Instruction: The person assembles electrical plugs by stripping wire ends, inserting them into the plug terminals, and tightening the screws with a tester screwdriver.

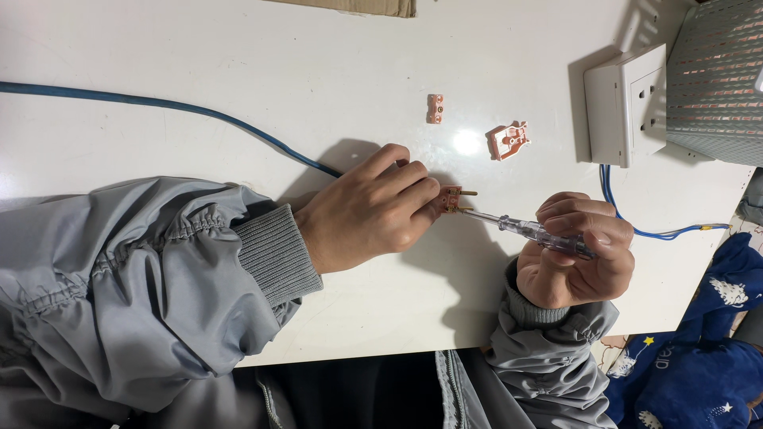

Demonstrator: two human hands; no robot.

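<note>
White counter (238,63), glossy, with one bright lamp glare just beyond the fingers of the left hand. Item: plug body (451,199), orange-brown plastic with brass pins, pinched at its rear end between the fingertips of the left hand (369,210), which is closed round it with the knuckles up; its long axis lies flat along the counter, pins pointing away from the left hand toward the right hand. Item: screwdriver (524,229), clear-handled tester type with a thin metal shaft, clasped in the curled fist of the right hand (576,262); its long axis is nearly in line with the plug body, tip pointing at the left hand and touching the plug body at the pin end, handle buried in the right fist. Item: blue cable (159,103), emerging from under the left hand and trailing off behind its wrist to the counter's far end. Item: plug cover (509,141), orange-brown, lying loose on the counter beyond both hands, about midway between them. Item: small clamp piece (435,108), same colour, farther out beyond the left fingertips. Item: white wall socket unit (624,103), resting beyond the right hand, a second blue wire (636,226) running from beneath it past the right knuckles. Both wrists in grey padded sleeves (143,286).
</note>
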